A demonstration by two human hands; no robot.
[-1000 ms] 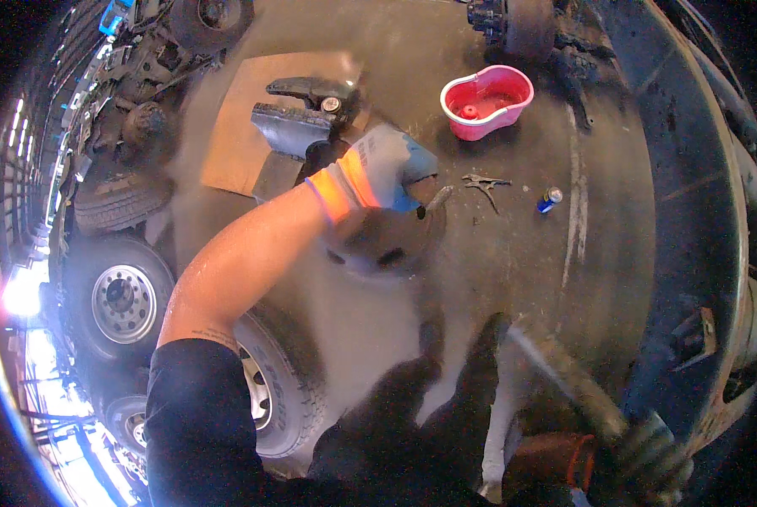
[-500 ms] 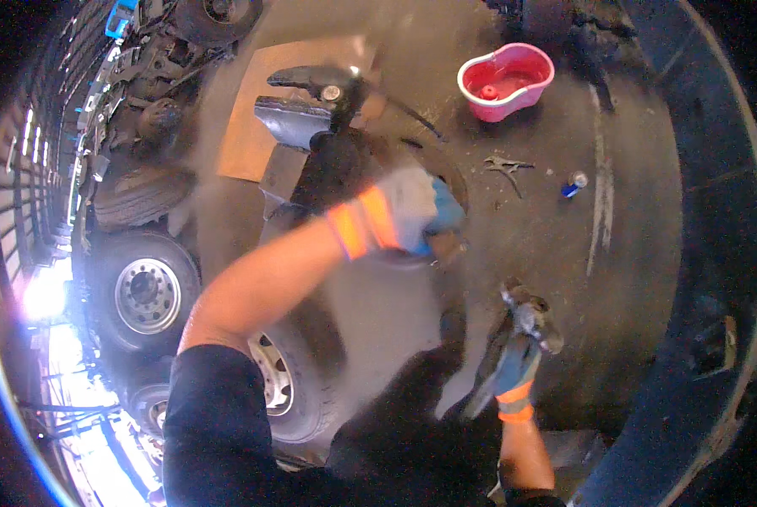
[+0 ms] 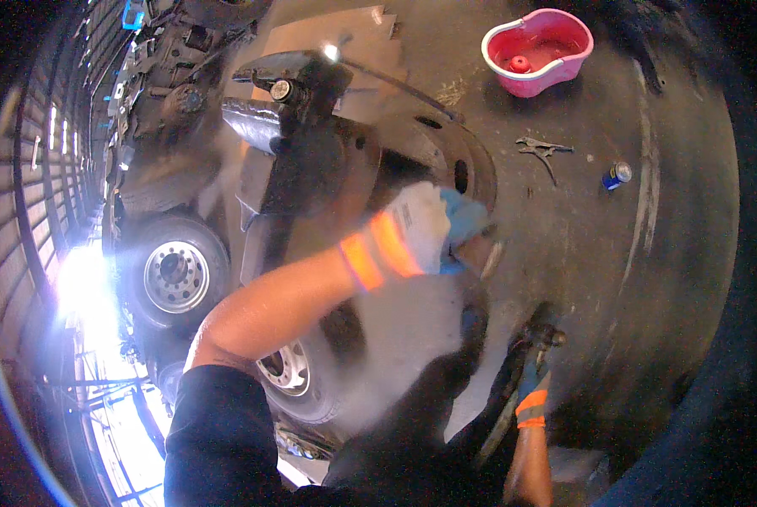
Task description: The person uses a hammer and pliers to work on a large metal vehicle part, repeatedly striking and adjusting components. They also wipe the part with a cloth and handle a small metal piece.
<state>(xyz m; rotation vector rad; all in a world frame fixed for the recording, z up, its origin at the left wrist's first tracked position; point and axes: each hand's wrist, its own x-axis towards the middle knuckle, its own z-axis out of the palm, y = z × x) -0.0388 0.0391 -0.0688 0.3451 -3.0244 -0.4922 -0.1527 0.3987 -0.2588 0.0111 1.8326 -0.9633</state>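
My left hand (image 3: 433,230), in a grey and blue glove with orange cuff bands, is closed beside a dark round wheel (image 3: 482,160) with oval holes in its rim. A short brownish piece pokes out past its fingers, blurred, and I cannot make out what it is. Low on the right, my right hand (image 3: 533,384), gloved alike, is wrapped round a hammer (image 3: 544,338). The hammer's head points up and away, and its long handle (image 3: 498,431) slants down to the left. A dark axle assembly (image 3: 298,127) lies left of the wheel.
On the floor at the far right stand a pink bucket (image 3: 526,84), locking pliers (image 3: 547,150) and a blue can (image 3: 617,176). Cardboard (image 3: 323,38) lies under the axle assembly. Truck wheels (image 3: 175,277) line the left, near bright daylight.
My right hand and the hammer have dropped lower. My left hand has shifted slightly right and stays closed. The view has tilted, so bucket, pliers and can appear farther up and right.
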